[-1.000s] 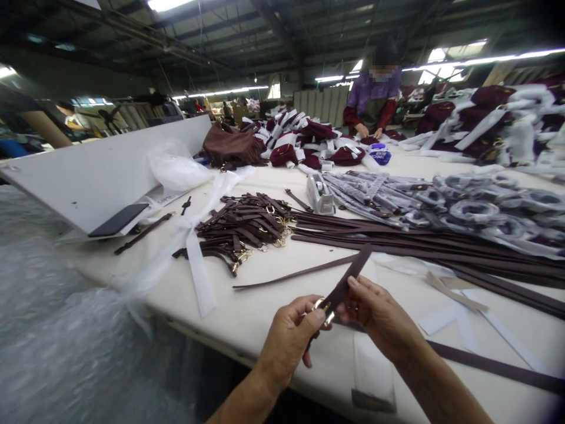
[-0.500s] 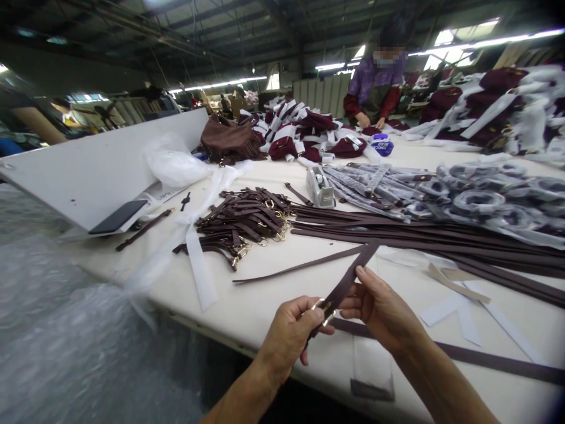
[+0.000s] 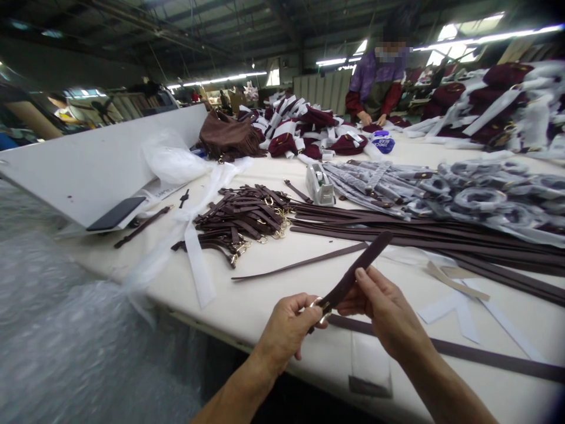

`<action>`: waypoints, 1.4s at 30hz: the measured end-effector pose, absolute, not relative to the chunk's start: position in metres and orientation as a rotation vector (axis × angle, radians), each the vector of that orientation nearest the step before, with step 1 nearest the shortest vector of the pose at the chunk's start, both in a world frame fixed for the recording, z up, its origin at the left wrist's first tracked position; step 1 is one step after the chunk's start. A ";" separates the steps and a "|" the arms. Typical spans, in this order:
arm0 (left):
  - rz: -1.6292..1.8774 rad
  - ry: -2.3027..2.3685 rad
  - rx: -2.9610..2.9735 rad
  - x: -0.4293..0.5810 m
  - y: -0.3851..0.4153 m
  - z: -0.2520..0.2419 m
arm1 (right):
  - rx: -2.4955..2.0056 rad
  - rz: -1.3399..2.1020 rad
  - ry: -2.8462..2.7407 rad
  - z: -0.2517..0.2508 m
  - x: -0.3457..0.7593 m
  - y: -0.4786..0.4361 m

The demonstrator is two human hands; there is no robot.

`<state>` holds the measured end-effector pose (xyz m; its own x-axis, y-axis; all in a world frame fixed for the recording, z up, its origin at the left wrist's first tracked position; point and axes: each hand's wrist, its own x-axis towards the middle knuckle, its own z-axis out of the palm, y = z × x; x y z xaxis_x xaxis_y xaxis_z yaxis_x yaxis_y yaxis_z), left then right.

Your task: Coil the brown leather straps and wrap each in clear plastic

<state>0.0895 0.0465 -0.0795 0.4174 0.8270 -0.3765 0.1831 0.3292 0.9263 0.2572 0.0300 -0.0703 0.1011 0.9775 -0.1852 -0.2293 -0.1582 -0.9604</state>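
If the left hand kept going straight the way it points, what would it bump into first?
Past the brown strap it grips, the left hand would probably meet the right hand, though depth is unclear.

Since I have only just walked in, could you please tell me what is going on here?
A person holds a dark brown strap above the table: the left hand grips it at its gold-coloured buckle, and the right hand pinches it further along. Beyond the hands lie a heap of short straps with gold-coloured clasps and a row of long straps, with a tape dispenser just behind. Across the table, a co-worker has both hands at a dark red piece.
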 end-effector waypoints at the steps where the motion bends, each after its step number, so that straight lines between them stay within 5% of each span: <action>1: 0.536 1.086 1.213 0.089 0.047 -0.080 | -1.275 1.237 -0.983 -0.069 0.256 0.027; 7: 0.554 1.081 1.420 0.099 0.054 -0.081 | -1.520 0.298 -1.626 -0.071 0.232 0.006; 11: 0.604 1.030 1.599 0.108 0.058 -0.082 | -1.487 0.073 -1.663 -0.087 0.217 -0.002; 21: 0.499 0.913 2.178 0.109 0.083 -0.084 | -1.345 0.867 -0.892 -0.100 0.246 0.016; 26: 0.787 1.155 2.327 0.099 0.067 -0.089 | -1.045 1.056 -0.491 -0.114 0.268 0.040; 35: 0.978 1.039 1.237 0.137 0.049 -0.130 | -1.002 1.233 -0.493 -0.112 0.251 0.038; 42: 0.869 0.918 1.122 0.147 0.053 -0.129 | -0.973 1.217 -0.853 -0.083 0.287 0.048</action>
<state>0.1467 0.0525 -0.1289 0.3741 0.9140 -0.1572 -0.1072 0.2110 0.9716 0.2865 0.0484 -0.0830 0.1574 0.9874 0.0183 -0.3543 0.0737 -0.9322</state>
